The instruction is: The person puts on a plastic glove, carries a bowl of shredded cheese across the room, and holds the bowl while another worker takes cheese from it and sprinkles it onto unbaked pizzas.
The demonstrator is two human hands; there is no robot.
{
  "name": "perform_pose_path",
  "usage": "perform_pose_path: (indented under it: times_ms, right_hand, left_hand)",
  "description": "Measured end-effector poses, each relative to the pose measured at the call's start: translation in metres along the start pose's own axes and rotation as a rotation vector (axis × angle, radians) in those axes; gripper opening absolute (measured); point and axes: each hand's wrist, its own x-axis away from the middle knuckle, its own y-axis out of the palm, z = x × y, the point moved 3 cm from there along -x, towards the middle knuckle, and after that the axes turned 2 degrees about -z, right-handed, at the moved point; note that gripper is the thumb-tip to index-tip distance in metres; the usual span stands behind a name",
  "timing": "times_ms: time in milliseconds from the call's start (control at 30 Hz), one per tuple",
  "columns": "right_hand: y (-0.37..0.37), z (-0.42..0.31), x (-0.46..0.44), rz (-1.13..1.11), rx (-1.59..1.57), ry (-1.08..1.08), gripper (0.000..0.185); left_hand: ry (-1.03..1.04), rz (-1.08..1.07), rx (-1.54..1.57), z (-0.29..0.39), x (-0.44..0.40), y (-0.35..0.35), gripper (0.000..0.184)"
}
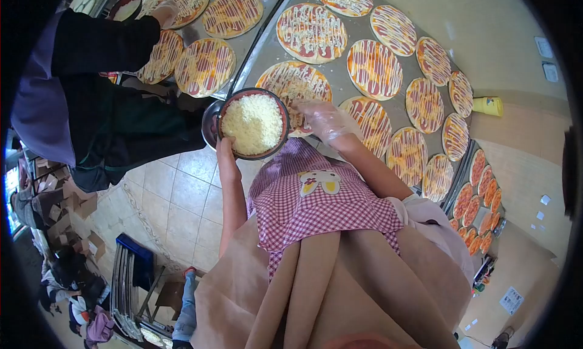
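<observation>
My left hand (226,157) grips the rim of a dark round bowl (285,139) heaped with white grated cheese (252,124). To the right, my right hand (328,121), in a clear plastic glove, is over the near edge of a pizza (276,75). Its fingers point left and are blurred, so their grip cannot be made out. Crumbly pale topping lies on that pizza beside the fingertips, over zigzag white sauce lines. The bowl overlaps the pizza's lower left edge from my view.
Several sauced pizzas (375,69) cover the metal table (340,82). A co-worker's hand (164,13) reaches over pizzas on the adjoining table at left, near another bowl (124,7). A yellow cup (487,106) stands beyond the right edge. A blue crate (135,261) sits on the tiled floor.
</observation>
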Motion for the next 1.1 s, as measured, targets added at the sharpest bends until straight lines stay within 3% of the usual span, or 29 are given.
perform_pose_path:
  times_ms: [133,233,333,367,500,600,733,833,933,1033,1100]
  right_hand:
    - [-0.040,-0.039,0.000,0.090,-0.186,0.068,0.025]
    - [-0.033,-0.058,0.004,-0.130,0.031,-0.103,0.025]
    - [-0.015,-0.056,0.014,-0.122,0.269,-0.152,0.037]
    - [-0.013,-0.057,0.017,-0.137,0.329,-0.162,0.039]
    - [-0.019,-0.037,0.031,-0.309,0.260,-0.075,0.038]
    - [-0.034,-0.028,0.043,-0.422,0.140,0.164,0.030]
    - [-0.072,-0.008,0.065,-0.120,-0.100,0.108,0.022]
    - [-0.102,0.024,0.093,-0.104,-0.590,0.415,0.021]
    - [-0.115,0.064,0.115,0.081,-0.467,0.562,0.021]
    - [-0.122,0.098,0.117,-0.003,0.459,0.200,0.022]
    - [-0.123,0.118,0.116,0.157,0.277,0.274,0.022]
  left_hand:
    - [0.070,-0.088,-0.097,-0.001,0.002,0.011,0.041]
    - [0.062,-0.171,-0.169,0.005,0.014,0.039,0.040]
    - [0.025,-0.235,-0.298,0.009,0.029,0.070,0.041]
    - [-0.091,-0.268,-0.321,0.008,0.032,0.078,0.050]
    - [-0.260,-0.339,-0.126,-0.010,0.045,0.102,0.042]
    - [-0.316,-0.312,-0.185,-0.023,0.049,0.113,0.039]
    - [-0.206,-0.345,-0.356,-0.008,0.066,0.128,0.048]
    - [-0.146,-0.378,-0.264,-0.022,0.062,0.128,0.053]
    - [-0.122,-0.345,-0.143,-0.046,0.059,0.113,0.054]
    - [-0.072,-0.285,-0.157,-0.053,0.069,0.097,0.049]
    - [-0.069,-0.231,-0.149,-0.049,0.083,0.090,0.047]
